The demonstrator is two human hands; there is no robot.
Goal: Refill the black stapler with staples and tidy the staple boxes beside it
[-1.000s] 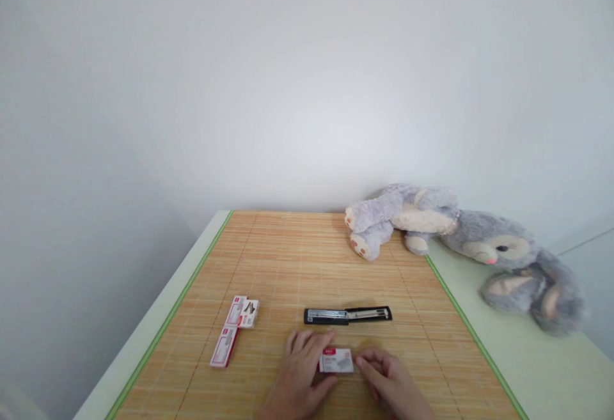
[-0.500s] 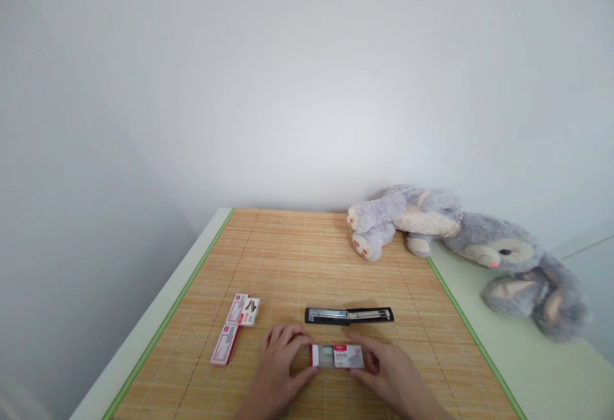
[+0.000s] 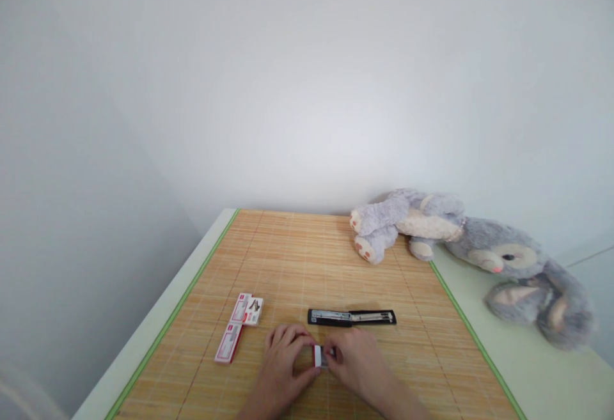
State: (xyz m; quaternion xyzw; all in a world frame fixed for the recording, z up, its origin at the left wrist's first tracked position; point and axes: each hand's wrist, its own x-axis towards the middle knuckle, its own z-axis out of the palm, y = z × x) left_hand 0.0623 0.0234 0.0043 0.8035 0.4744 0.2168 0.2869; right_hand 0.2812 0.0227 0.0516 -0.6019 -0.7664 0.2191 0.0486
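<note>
Both of my hands meet over a small red-and-white staple box [image 3: 318, 356] near the front of the bamboo mat [image 3: 297, 260]. My left hand [image 3: 283, 372] pinches its left end between thumb and fingers. My right hand [image 3: 357, 364] covers the rest of the box, fingers curled over it. Just beyond my hands lies a black stapler [image 3: 352, 317], opened out flat with its metal channel showing. To the left lie two more staple boxes [image 3: 240, 324], one slid partly open.
A grey plush rabbit [image 3: 460, 247] lies on its side at the back right, half on the mat and half on the pale green table [image 3: 527, 356]. White walls stand close behind and to the left. The table's left edge [image 3: 158, 330] runs diagonally.
The box's tray was slid out to the left half a second ago. My right hand has since moved left over the box, hiding most of it.
</note>
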